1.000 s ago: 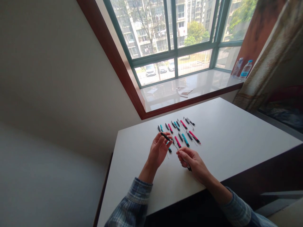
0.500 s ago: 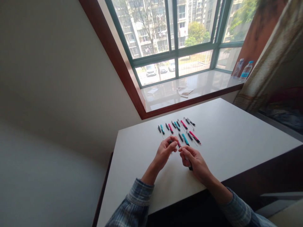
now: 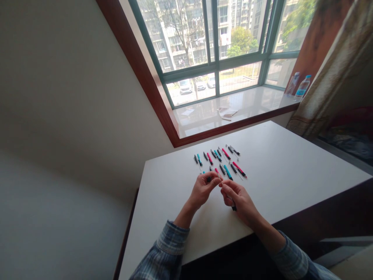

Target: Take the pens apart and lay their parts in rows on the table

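Note:
My left hand [image 3: 204,187] is closed in a pinch, with a small black piece [image 3: 209,179] held against its fingers. Close beside it, fingertips almost touching, my right hand [image 3: 237,197] is closed around a pen part whose black end [image 3: 234,208] sticks out below the palm. Something thin shows between the two sets of fingertips, too small to make out. Beyond the hands lie rows of pen parts in black, teal and red, among them a teal barrel [image 3: 228,172], a red barrel [image 3: 239,169] and a black piece [image 3: 233,168]. My left fingers partly hide the nearest parts.
The white table [image 3: 279,155] meets a window sill [image 3: 201,120] with a crumpled cloth [image 3: 227,113] on it. Two plastic bottles, one with a blue label [image 3: 302,88], stand at the sill's right end beside a curtain [image 3: 329,74].
My left fingers have lowered slightly and closed nearer to my right fingertips. More of the red and teal parts behind them now shows. My right hand has hardly moved.

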`<action>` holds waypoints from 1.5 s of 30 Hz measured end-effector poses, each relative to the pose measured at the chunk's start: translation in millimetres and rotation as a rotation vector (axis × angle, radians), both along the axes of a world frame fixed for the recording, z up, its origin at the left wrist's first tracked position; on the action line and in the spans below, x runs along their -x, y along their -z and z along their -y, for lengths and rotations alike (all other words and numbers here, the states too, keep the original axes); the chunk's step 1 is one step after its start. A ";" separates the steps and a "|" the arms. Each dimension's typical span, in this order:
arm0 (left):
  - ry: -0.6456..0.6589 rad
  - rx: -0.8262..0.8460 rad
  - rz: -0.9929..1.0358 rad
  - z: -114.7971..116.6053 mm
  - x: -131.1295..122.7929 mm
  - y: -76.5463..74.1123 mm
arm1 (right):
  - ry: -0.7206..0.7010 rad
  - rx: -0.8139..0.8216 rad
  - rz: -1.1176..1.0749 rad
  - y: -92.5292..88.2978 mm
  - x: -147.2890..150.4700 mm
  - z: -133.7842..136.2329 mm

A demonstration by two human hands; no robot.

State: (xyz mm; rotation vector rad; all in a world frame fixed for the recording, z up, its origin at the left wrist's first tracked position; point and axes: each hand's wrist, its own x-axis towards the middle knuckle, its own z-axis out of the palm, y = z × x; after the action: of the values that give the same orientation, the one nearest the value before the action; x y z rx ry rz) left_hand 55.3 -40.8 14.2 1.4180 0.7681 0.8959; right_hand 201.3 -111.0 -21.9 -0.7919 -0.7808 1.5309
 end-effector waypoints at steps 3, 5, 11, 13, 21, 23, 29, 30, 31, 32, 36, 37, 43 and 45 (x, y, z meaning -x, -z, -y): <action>-0.148 0.030 0.128 -3.5 1.0 3.9 | -0.016 0.016 0.008 1.7 -0.5 0.0; -0.235 0.082 0.272 -6.6 2.1 4.3 | -0.019 0.030 0.018 3.9 -1.8 0.0; -0.244 0.178 0.445 -10.5 4.3 -0.2 | -0.024 0.080 0.053 7.6 -5.9 0.1; -0.211 0.170 0.393 -8.9 3.5 0.8 | 0.006 0.082 0.059 6.8 -5.2 -0.2; -0.126 0.114 0.172 -3.2 1.4 5.7 | 0.025 0.033 0.209 2.3 -2.7 0.4; -0.116 0.132 0.199 -2.7 1.1 2.8 | 0.019 0.016 0.260 0.3 -4.2 2.1; -0.318 0.207 0.534 -13.5 9.7 -10.4 | -0.039 -0.050 0.488 -4.3 -11.5 15.6; -0.371 0.221 0.572 -16.3 12.1 -11.0 | -0.029 -0.056 0.532 -4.5 -15.4 17.5; -0.415 0.236 0.591 -18.6 14.0 -10.7 | -0.002 -0.060 0.576 -4.8 -21.2 18.4; -0.447 0.252 0.589 -20.0 14.9 -9.5 | 0.041 -0.062 0.622 -5.3 -29.1 18.1; -0.464 0.291 0.442 -17.2 8.2 0.1 | 0.370 -0.069 0.868 -8.8 -78.4 3.2; -0.450 0.292 0.394 -15.3 5.2 2.4 | 0.468 -0.073 0.945 -8.9 -92.4 -2.9; -0.402 0.269 0.263 -13.3 -1.9 8.3 | 0.546 -0.054 1.381 10.0 -144.3 -30.8; -0.396 0.280 0.259 -15.6 -0.8 9.2 | 0.517 -0.015 1.443 19.4 -147.2 -34.0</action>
State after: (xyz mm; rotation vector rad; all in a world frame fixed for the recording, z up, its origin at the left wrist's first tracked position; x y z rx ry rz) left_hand 56.1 -25.2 5.0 0.8960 0.9499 1.1964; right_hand 348.5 -77.0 -41.2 -1.9276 -1.4136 0.2895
